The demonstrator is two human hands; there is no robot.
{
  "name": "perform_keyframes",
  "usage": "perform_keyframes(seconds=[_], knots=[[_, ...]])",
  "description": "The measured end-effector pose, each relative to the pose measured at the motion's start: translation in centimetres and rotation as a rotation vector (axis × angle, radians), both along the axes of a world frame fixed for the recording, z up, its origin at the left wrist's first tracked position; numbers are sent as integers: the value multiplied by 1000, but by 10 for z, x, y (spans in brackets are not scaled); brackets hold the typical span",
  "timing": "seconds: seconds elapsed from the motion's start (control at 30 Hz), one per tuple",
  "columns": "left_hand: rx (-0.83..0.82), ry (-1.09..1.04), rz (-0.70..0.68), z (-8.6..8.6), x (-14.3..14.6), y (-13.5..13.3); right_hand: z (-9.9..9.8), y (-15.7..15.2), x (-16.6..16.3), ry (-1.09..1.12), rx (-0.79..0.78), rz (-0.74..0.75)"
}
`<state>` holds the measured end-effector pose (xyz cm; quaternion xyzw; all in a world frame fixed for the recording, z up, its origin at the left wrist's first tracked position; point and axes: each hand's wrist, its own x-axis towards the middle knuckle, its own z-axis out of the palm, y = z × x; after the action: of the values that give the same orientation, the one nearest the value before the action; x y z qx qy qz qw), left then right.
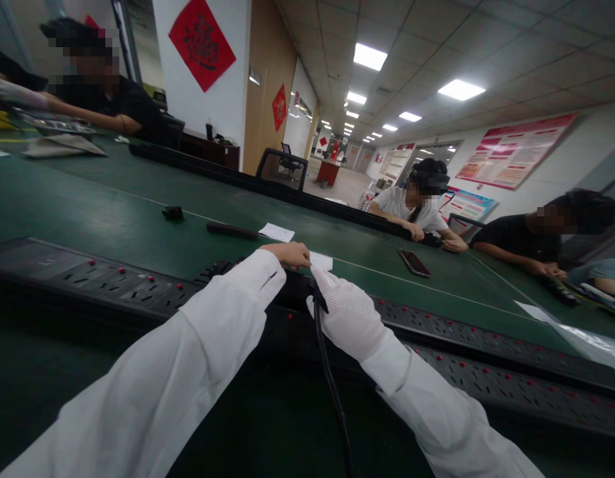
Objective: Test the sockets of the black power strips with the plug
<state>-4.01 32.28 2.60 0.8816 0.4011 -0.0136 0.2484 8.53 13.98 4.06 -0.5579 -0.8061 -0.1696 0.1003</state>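
My left hand point(291, 254), bare below a white sleeve, is closed, with its fingertips at the gloved fingers of my right hand. What it pinches, if anything, is hidden. My right hand point(350, 309), in a white dotted glove, is closed around the end of a black cable point(328, 372) that hangs down toward me. Under both hands runs a long black power strip point(138, 282) with slotted sockets and red dots. A white slip of paper point(321, 261) shows just behind my fingertips; whether they touch it I cannot tell.
More black power strips point(487, 342) extend right. On the green table point(113, 192) lie a small black part point(173, 212), a black bar point(232, 230), a paper slip point(276, 232) and a phone point(414, 263). A long black bar point(287, 192) crosses behind. Several people sit around.
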Motion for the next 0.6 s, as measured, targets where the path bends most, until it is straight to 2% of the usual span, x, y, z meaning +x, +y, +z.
perform_keyframes(seconds=[0.6], knots=[[-62,42,18,4,2,-4,0,0,0,11,6,7]])
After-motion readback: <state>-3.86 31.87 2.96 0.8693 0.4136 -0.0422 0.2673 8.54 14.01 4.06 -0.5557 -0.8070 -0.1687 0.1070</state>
